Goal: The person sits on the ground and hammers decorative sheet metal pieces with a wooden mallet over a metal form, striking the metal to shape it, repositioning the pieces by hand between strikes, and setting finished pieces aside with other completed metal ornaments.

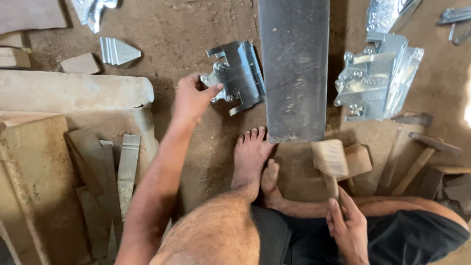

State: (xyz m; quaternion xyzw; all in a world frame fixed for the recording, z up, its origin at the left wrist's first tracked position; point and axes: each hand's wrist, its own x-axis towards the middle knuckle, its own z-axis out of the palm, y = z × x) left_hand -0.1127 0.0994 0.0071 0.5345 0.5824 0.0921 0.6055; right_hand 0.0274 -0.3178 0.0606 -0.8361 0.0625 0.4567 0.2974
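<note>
Folded grey sheet-metal brackets point(238, 76) lie just left of the long dark steel plate point(295, 68) (bare dirt around); left hand point(192, 98) pinches their edge, right hand point(347, 226) grips a wooden mallet point(330, 159).

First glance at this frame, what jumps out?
A long dark metal slab runs down the middle of the dirt floor, its near end by the person's bare feet. The left hand grips a folded galvanized sheet-metal piece just left of the slab. The right hand holds a wooden mallet low at right, below a stack of similar shiny pieces.
</note>
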